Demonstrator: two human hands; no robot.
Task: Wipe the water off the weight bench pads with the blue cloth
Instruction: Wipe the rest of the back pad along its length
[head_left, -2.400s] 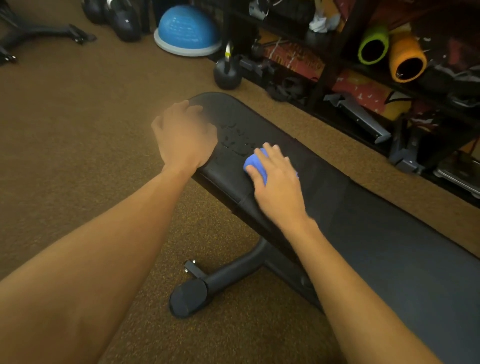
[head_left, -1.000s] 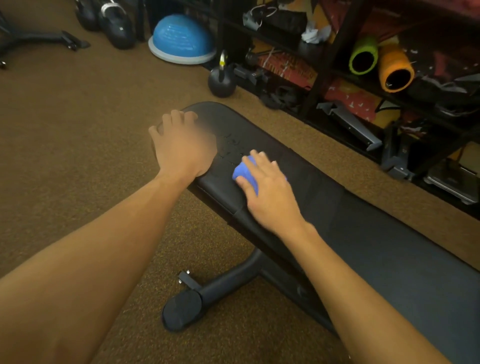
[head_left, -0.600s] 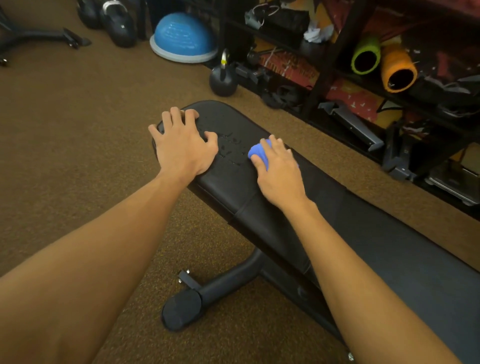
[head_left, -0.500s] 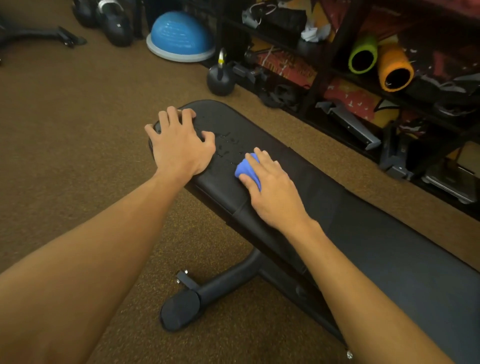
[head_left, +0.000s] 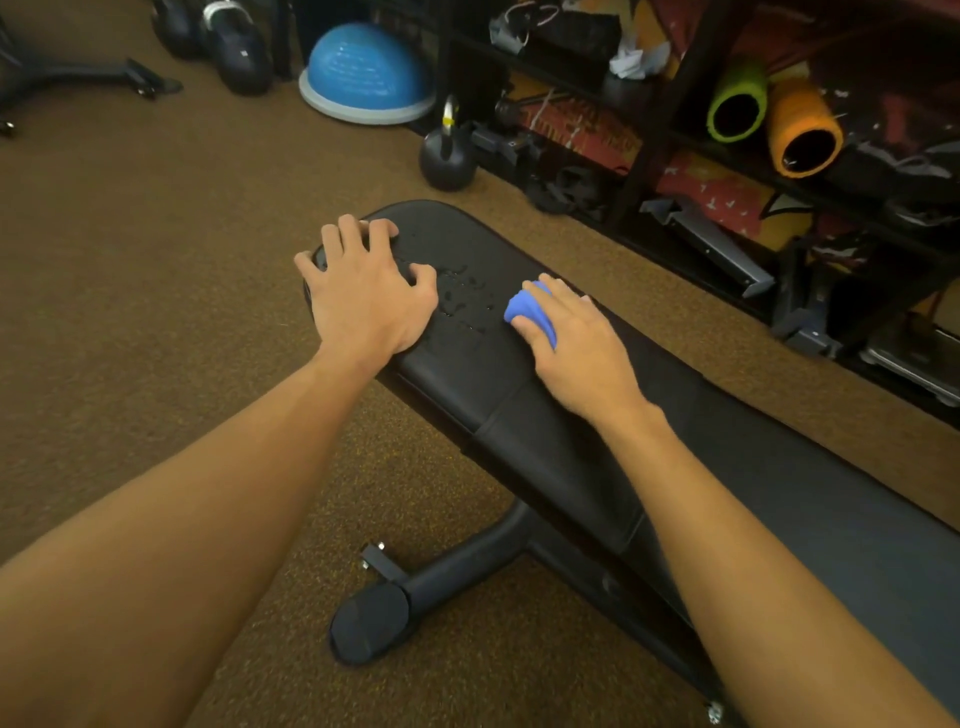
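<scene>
Bench pad (head_left: 467, 374): blue cloth (head_left: 525, 310) in right hand (head_left: 579, 353)

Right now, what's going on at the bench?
A person is wiping down a black weight bench. The right hand grips a bunched blue cloth and presses it onto the bench pad. The left hand rests on the pad's far end, fingers spread. Water droplets sit between the two hands, not yet wiped.

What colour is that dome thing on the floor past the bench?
The dome is blue, with a pale grey rim; head view.
</scene>
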